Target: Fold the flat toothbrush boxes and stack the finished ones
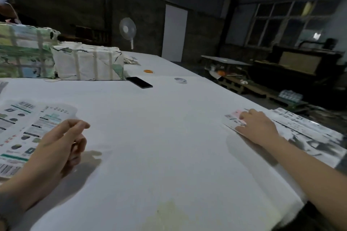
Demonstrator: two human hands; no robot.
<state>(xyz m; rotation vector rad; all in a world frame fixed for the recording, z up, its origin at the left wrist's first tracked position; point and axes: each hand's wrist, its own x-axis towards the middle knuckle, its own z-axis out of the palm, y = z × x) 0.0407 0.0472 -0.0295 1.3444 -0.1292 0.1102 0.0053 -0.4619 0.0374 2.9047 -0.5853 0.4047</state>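
Toothbrush boxes, flat and unfolded, lie in two groups on the white cloth-covered table (150, 127). On the left edge, printed flat sheets (24, 127) with green bands, barcodes and small product pictures are fanned out, their corners rounded. On the right edge, a flat stack (308, 133) in grey, black and white print runs along the table's rim, and one narrow flat box (233, 120) with a pale pink patch sticks out toward the middle.

The right hand (258, 127) rests palm down on that narrow box, fingers spread and pressing its card surface. The left hand (62, 142) hovers just beside the left sheets, fingers loosely curled with thumb and forefinger nearly meeting, holding nothing.

Farther back sit two bulky bundles (56, 58) wrapped in printed paper and bound with pale tape. Near them lie a glossy black phone (139, 82), a clear tape roll (180, 80) and a small orange ring (148, 71). A white pedestal fan (128, 29) stands behind the table.
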